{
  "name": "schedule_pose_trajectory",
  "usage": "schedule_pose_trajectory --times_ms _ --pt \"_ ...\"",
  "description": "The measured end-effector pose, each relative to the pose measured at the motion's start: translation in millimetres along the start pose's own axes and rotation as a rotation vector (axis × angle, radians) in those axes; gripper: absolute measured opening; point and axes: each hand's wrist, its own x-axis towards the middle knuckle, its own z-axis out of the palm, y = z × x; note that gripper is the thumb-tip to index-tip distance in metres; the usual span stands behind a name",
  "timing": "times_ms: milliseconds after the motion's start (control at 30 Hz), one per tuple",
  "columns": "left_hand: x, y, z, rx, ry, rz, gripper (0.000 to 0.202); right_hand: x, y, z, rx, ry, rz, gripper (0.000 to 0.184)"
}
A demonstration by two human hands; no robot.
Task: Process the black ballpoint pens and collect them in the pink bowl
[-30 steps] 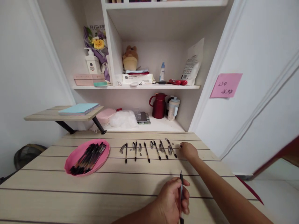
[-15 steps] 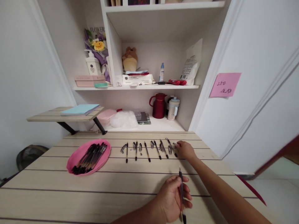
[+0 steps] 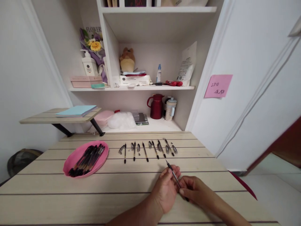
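Note:
A black pen with an uncovered tip slants up and left above the table. My left hand, palm up, holds it between thumb and fingers near the tip end. Closed on its lower barrel, close to the dark rear end, is my right hand. Beyond the hands, several uncapped pens lie in a row, among them a pen near the middle. Loose clear-and-black caps lie between them, and one cap is at the row's right end. A pink dish on the left holds many black pens.
The slatted wooden table meets a white shelf unit at the back. A small raised stand carries blue paper at the left. A red jug and a pale cup stand on the low shelf.
My right hand has left the row's right end, where a cap now lies, and come back to grip the pen's lower part. My left hand has moved slightly away from me, tilting the pen left.

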Motion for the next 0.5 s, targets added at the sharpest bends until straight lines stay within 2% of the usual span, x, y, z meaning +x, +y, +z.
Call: schedule_pose_trajectory --times_ms 67,133,267,367,500 --pt "0.5 -0.3 -1.4 0.023 -0.005 -0.033 0.034 1.1 9.8 3.6 -0.019 0.078 0.002 0.035" --pt "0.7 -0.5 -2.7 0.053 -0.024 -0.087 0.041 9.9 16.6 -6.3 -0.098 0.203 -0.008 0.031" --pt "-0.2 0.9 -3.8 0.107 -0.039 -0.161 0.047 41.0 19.1 -53.5 -0.478 0.492 0.018 0.022" --pt "-1.4 2.2 -3.8 0.127 -0.045 -0.167 0.043 67.0 16.9 -85.6 -0.792 0.568 0.094 0.019" --pt "-2.5 2.2 -3.7 0.121 -0.044 -0.15 0.037 94.1 18.4 -100.5 -0.887 0.61 0.139 0.021"
